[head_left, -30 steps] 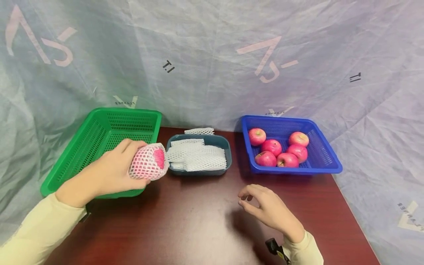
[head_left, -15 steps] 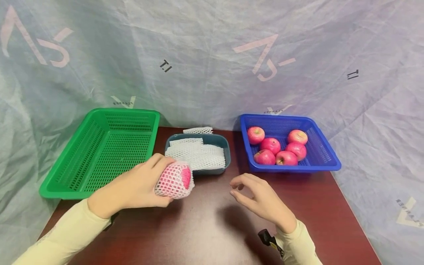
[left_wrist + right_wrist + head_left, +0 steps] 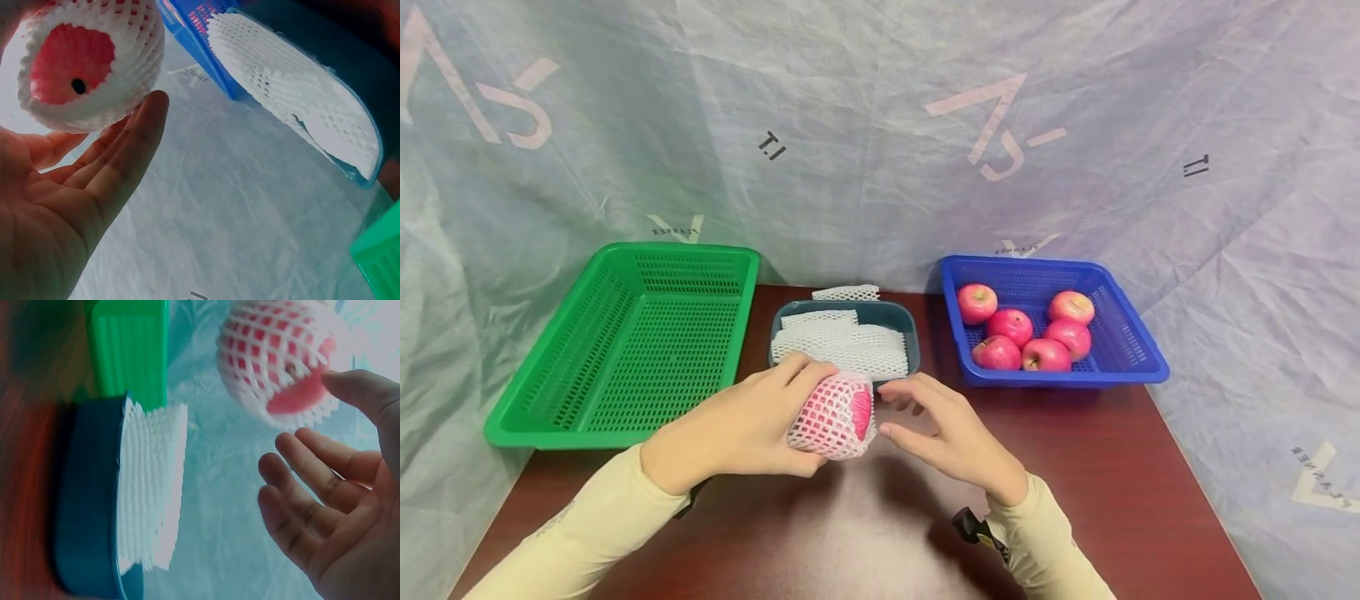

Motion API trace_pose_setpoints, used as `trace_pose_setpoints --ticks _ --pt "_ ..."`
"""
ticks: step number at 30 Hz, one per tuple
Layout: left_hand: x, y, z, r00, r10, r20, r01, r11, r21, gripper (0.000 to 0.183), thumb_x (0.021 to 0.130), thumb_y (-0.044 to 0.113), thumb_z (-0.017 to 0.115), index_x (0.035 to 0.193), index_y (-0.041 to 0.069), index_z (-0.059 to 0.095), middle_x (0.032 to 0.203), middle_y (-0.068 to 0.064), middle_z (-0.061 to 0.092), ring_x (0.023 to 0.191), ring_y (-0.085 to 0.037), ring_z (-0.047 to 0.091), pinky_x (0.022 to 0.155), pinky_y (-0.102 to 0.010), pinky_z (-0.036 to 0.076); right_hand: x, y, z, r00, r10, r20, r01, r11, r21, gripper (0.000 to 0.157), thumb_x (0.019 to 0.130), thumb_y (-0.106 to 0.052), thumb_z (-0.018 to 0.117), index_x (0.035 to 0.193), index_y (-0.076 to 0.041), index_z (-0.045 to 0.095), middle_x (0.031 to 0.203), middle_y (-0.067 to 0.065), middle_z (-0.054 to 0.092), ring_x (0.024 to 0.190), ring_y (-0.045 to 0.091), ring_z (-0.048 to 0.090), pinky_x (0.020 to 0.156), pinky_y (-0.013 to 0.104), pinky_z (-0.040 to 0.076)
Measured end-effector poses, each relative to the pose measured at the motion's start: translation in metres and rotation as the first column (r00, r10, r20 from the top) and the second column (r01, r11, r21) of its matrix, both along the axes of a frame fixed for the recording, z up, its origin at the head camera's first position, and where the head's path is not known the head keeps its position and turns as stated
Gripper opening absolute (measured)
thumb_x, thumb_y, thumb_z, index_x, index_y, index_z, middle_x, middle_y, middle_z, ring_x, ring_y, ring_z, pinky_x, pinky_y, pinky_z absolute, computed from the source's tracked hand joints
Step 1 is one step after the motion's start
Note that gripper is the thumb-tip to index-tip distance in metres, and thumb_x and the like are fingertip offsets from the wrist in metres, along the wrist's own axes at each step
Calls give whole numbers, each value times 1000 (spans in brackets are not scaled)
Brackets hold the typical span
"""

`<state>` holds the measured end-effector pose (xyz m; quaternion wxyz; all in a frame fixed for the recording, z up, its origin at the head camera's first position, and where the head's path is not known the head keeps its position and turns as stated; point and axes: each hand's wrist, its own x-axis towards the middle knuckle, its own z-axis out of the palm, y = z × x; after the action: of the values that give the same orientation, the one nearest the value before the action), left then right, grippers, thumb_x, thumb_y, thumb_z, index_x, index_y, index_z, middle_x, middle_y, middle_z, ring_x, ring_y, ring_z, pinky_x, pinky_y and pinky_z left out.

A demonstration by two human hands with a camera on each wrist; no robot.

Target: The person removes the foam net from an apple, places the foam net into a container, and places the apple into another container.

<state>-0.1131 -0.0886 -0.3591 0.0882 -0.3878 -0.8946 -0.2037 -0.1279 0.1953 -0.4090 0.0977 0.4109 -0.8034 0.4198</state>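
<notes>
My left hand holds a red apple wrapped in a white foam net sleeve, above the table in front of the teal tub. Bare red skin shows at the sleeve's end, and in the left wrist view a dark spot marks the apple. Close to that bare end is my right hand, its fingers loosely bent and nothing in its grasp. From the right wrist view, the thumb tip overlaps the edge of the netted apple, while the other fingers spread below it.
Flat foam net sleeves fill the teal tub, and another sleeve lies behind it. The green basket on the left shows its bare floor. Several unwrapped apples sit in the blue basket at right. A grey cloth hangs behind.
My left hand has carried the netted apple rightward, from beside the green basket to in front of the tub. My right hand has moved left toward it.
</notes>
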Motion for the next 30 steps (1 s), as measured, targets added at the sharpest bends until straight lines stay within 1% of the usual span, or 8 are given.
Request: trace_pose_setpoints --ticks 5,8,12,15,19,22,27,30 --pt "-2 5 -1 999 -34 -38 34 999 9 80 65 41 81 132 8 52 111 0 52 83 -9 56 72 -25 53 0 -8 -1 999 35 -5 -35 999 -9 50 90 -32 77 132 -12 59 112 3 63 96 18 59 69 34 51" --pt "-3 7 0 996 -54 -65 55 998 18 80 64 39 81 132 7 52 111 -1 52 83 -10 56 71 -26 53 0 -11 0 1000 22 -5 -22 1000 -9 56 85 -36 81 131 -13 58 110 0 60 95 18 57 68 33 49" --pt "-3 10 0 991 -100 -84 103 994 32 80 64 35 81 132 5 52 113 -2 52 86 -11 56 73 -26 53 -1 -16 1 1000 3 30 -4 1000 28 64 77 -39 86 129 -18 58 114 -6 56 96 14 53 71 33 48" --pt "-4 13 0 986 -134 -98 138 990 35 82 64 33 82 133 3 52 116 -4 53 93 -13 58 79 -28 53 -1 -19 0 999 -12 49 9 998 61 69 72 -40 88 130 -19 56 119 -7 56 101 12 52 76 30 48" --pt "-6 11 1 982 -169 -90 172 985 24 79 70 31 84 135 1 51 123 -6 54 102 -17 60 87 -32 53 0 -19 -2 998 -50 35 48 997 58 72 67 -37 88 128 -17 57 116 -6 58 102 10 53 78 29 49" --pt "-6 3 2 976 -196 -98 202 978 54 66 79 27 82 133 2 54 121 -4 58 103 -16 62 88 -32 54 0 -17 -5 996 -80 35 79 996 28 72 64 -33 88 126 -15 58 113 -5 59 102 11 55 83 31 50" --pt "-8 -11 5 948 -242 -207 273 952 139 26 94 20 71 115 7 64 102 3 63 78 -6 59 71 -21 53 -3 -10 -7 993 -93 71 94 995 -16 74 62 -29 88 128 -12 58 117 -3 61 107 13 57 93 33 48" --pt "-9 -14 6 937 -252 -240 291 946 143 13 97 17 67 105 8 64 94 5 61 71 -5 54 64 -17 49 -4 -7 -8 992 -103 77 104 995 -12 75 63 -31 89 128 -12 58 116 -3 62 106 14 58 92 33 48"
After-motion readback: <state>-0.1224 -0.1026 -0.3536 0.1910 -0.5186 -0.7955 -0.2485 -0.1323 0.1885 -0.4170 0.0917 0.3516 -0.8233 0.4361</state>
